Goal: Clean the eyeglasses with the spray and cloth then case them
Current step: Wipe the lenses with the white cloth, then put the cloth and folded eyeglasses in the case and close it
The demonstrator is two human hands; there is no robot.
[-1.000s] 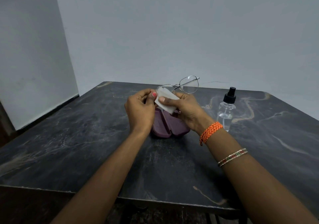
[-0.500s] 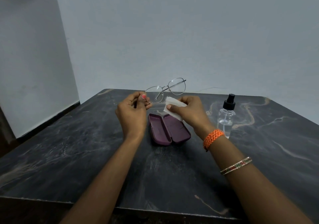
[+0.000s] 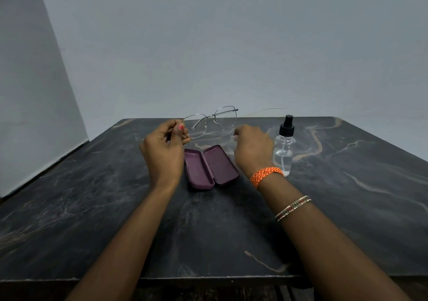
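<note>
My left hand (image 3: 163,153) pinches the glasses (image 3: 212,121) by one end, up above the open case (image 3: 210,167). A second ago my right hand (image 3: 253,147) rubbed the cloth on a lens; now it has pulled away beside the spray (image 3: 284,148), fingers curled, cloth hidden, so its grip I cannot tell. Wiping seems done; casing likely comes next.

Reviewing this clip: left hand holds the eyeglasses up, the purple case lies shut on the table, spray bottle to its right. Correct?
Not quite. The head view shows the purple case lying open, both halves spread. The rest holds: left hand holds the eyeglasses, spray bottle to the right.
</note>
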